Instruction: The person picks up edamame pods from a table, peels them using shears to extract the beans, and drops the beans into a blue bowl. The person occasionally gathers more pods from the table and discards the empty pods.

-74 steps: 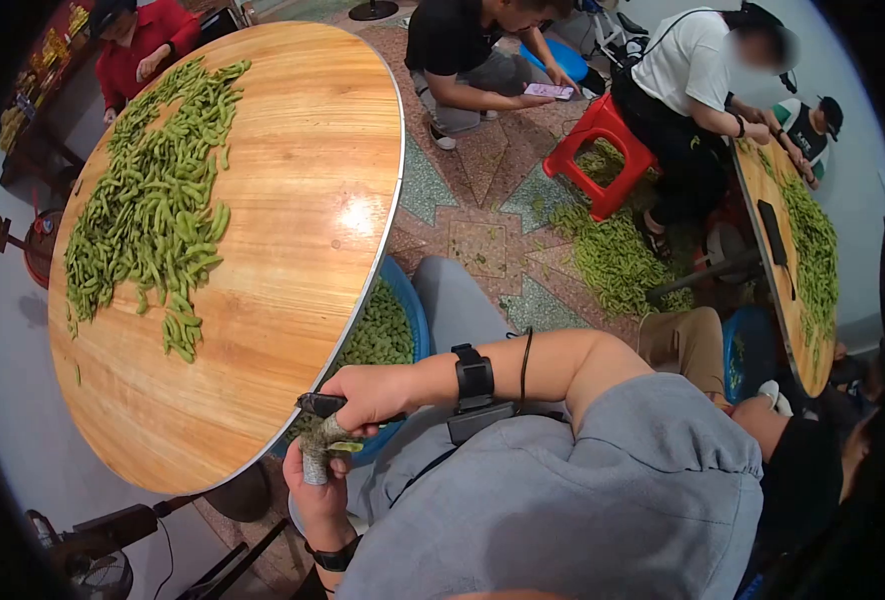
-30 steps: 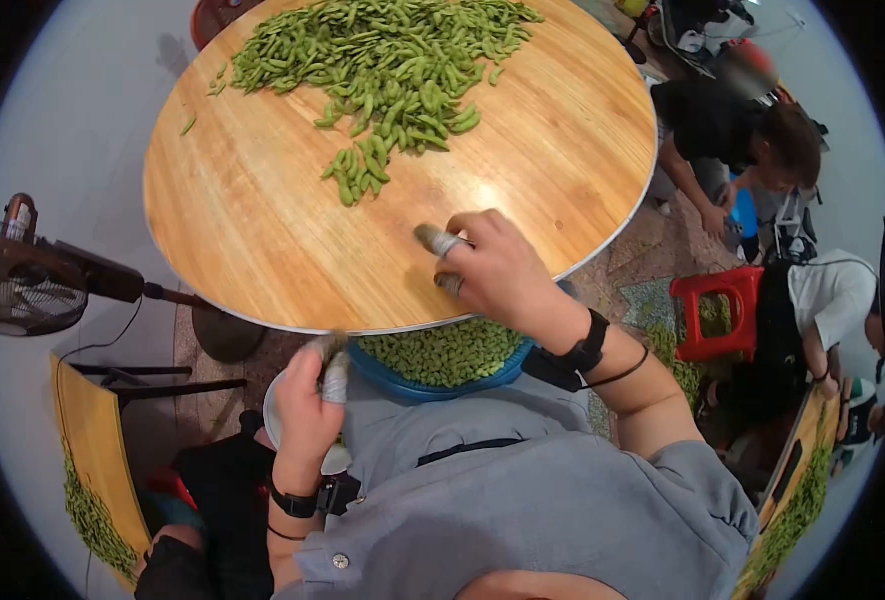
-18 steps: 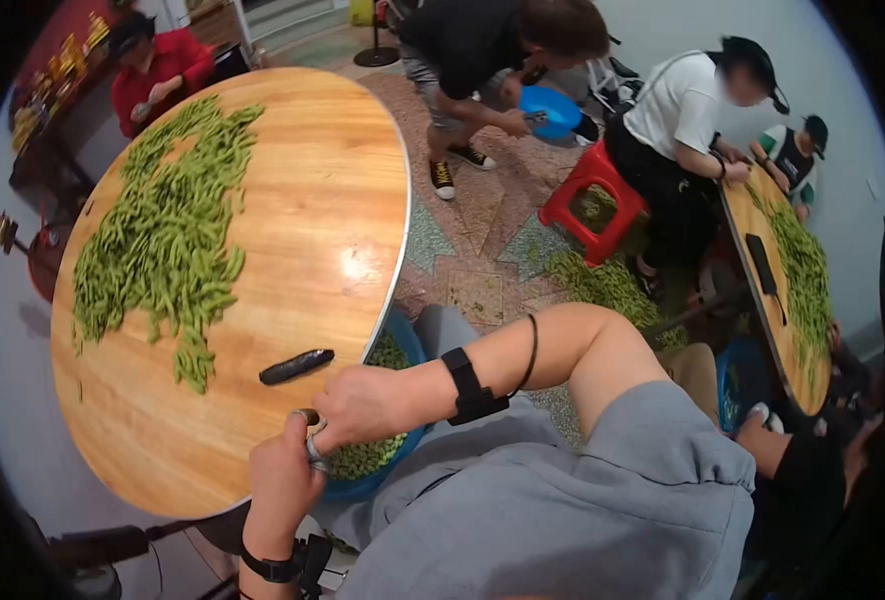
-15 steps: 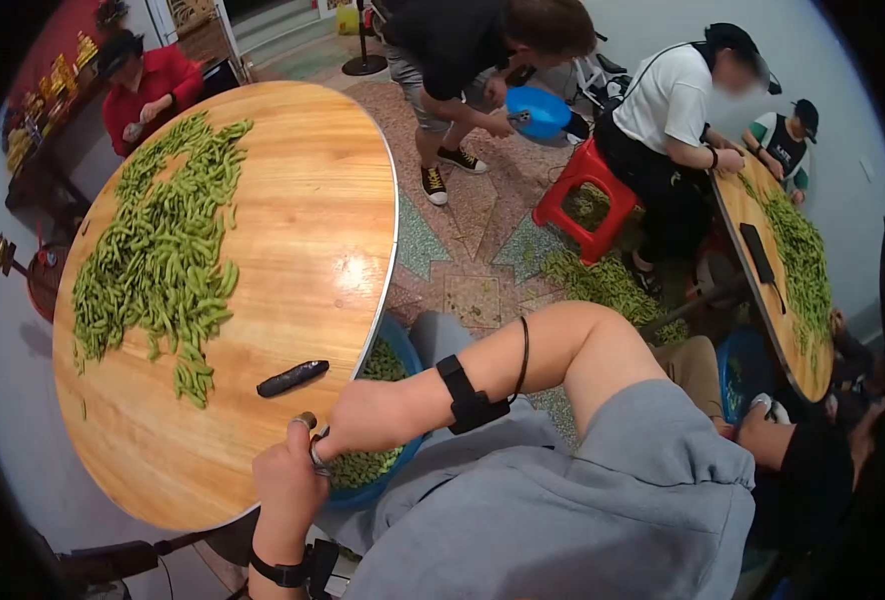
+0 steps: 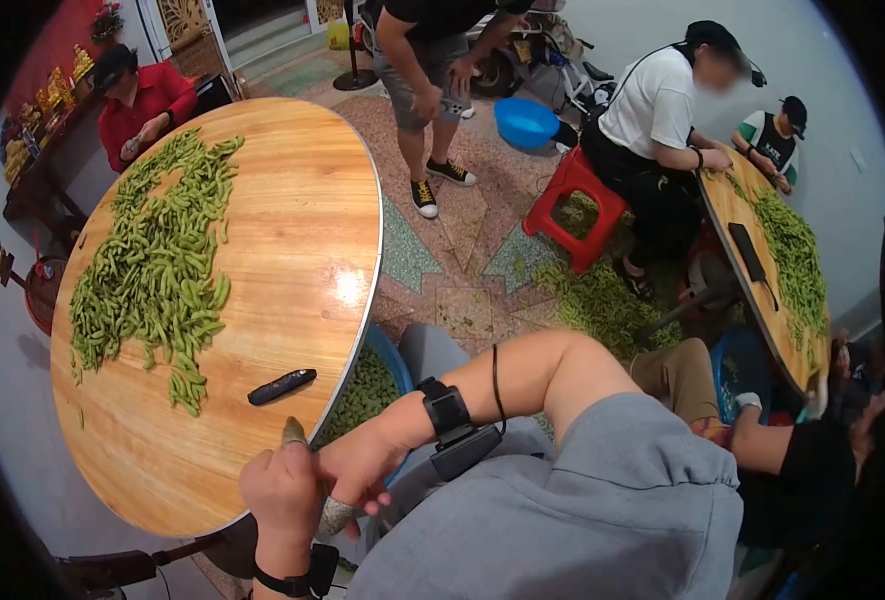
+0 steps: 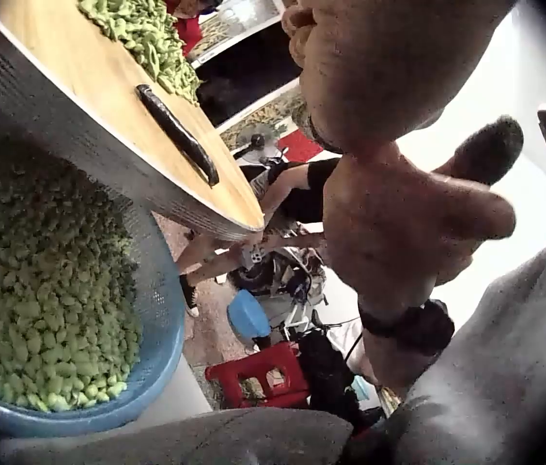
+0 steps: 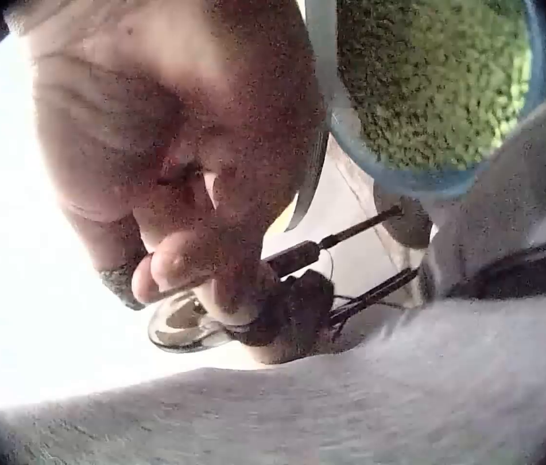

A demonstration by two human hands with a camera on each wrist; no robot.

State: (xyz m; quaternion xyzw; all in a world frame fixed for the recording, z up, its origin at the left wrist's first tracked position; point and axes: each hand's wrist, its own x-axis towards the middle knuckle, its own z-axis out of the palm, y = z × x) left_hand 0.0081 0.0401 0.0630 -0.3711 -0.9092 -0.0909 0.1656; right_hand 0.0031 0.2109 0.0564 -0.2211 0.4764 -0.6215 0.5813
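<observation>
In the head view my left hand (image 5: 283, 490) and right hand (image 5: 358, 462) meet at the near edge of the round wooden table (image 5: 303, 220). The left fingers are curled up against the right hand; what lies between them is hidden, so I cannot tell what they hold. A dark wrap covers the left thumb tip, and grey wrapping (image 5: 336, 516) covers the right thumb, which sticks out downward. The right fingers (image 7: 181, 257) look loosely bent in the right wrist view. A long, shiny black object (image 5: 283, 387) lies on the table just beyond both hands.
Green soybean pods (image 5: 153, 265) are heaped on the table's left half. Below its edge, a blue tub (image 6: 168, 339) holds shelled beans (image 6: 50, 329). A red stool (image 5: 575, 205), a blue basin (image 5: 526, 122) and floor pods (image 5: 603, 305) are further right. Several people are around.
The black object, gripped at first, now lies on the table. My hands were apart, then came together, and the right has since rolled thumb-down. A person has set the blue basin on the floor.
</observation>
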